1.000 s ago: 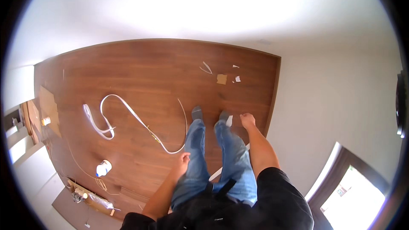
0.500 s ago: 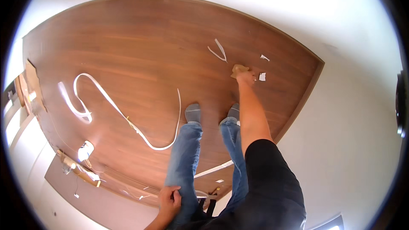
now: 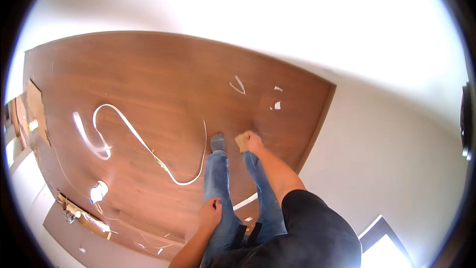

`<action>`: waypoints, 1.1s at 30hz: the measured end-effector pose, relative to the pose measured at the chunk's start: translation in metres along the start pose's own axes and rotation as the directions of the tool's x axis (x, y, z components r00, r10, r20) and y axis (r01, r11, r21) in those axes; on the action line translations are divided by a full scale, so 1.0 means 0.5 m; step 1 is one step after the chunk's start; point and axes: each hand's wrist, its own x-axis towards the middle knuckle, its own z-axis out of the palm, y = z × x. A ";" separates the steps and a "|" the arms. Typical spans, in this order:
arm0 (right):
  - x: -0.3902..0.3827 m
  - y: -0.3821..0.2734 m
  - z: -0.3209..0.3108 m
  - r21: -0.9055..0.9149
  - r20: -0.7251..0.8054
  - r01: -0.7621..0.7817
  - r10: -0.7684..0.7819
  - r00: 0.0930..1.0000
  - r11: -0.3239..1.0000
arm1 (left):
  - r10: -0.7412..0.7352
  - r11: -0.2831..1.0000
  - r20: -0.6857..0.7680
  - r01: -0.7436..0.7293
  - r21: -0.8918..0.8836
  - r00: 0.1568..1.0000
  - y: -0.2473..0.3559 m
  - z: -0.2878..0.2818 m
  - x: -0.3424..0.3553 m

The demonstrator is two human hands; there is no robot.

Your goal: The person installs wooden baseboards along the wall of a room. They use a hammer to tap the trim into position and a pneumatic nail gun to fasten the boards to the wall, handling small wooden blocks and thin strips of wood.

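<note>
My right hand (image 3: 255,142) is closed around a tan piece (image 3: 242,142), cardboard or folded brown paper by its look; I cannot tell which. It is in front of my right shin and covers most of that foot. My left hand (image 3: 212,210) lies against my left leg (image 3: 217,176) near the knee, its fingers curled in with nothing visible in them. Small white scraps (image 3: 277,104) and a narrow V-shaped white strip (image 3: 238,86) lie on the brown wood floor (image 3: 163,77) beyond my right hand.
A long white strip (image 3: 130,125) snakes over the floor to my left, close to my left foot (image 3: 217,142). Farther left are a white container (image 3: 99,191) and cardboard (image 3: 35,106). Pale walls (image 3: 357,134) border the floor ahead and at right.
My right hand has come back from the floor near the scraps to my right foot, bringing the tan piece. My left hand stays by the left knee. The whole view has shifted.
</note>
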 end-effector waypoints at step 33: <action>-0.361 -0.561 -0.776 -0.498 0.273 0.220 -0.089 0.958 0.839 | -0.337 0.891 -0.444 0.129 -0.436 0.830 -0.015 -0.189 -0.387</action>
